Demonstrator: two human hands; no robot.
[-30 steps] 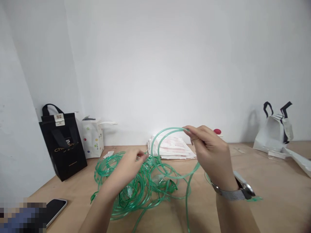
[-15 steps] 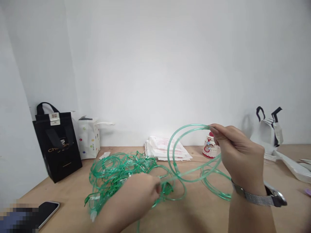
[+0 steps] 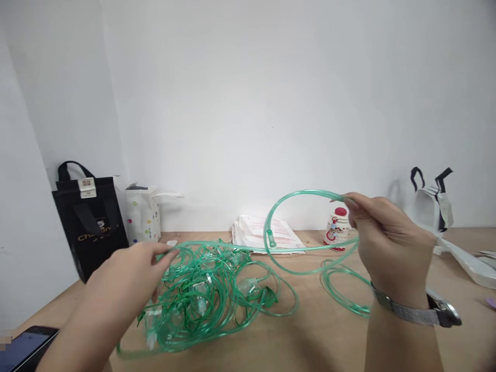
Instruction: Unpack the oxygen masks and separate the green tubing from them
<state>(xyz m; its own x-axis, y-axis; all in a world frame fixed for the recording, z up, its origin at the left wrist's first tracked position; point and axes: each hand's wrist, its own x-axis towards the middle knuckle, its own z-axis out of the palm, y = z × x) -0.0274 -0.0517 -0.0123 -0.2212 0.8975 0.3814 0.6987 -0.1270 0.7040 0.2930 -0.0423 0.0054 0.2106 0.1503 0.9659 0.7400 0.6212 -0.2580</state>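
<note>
A tangled heap of green plastic tubing (image 3: 205, 294) lies on the wooden table (image 3: 310, 336). My right hand (image 3: 387, 243), with a metal watch on the wrist, is raised at the right and pinches one loop of that tubing, which arcs up and left to a free tube end (image 3: 270, 238). My left hand (image 3: 124, 274) is at the left of the heap, fingers closed on a strand that stretches taut across to the right hand.
A black paper bag (image 3: 91, 217) and a small white dotted bag (image 3: 145, 214) stand at the back left. Flat white packets (image 3: 267, 235) and a small red-capped jar (image 3: 338, 227) sit by the wall. A white bag (image 3: 430, 206) lies at the right; a phone (image 3: 27, 349) at the near left.
My left hand has swung from the middle of the heap out to the left, drawing a strand straight. The loop in my right hand has opened out to a single arc.
</note>
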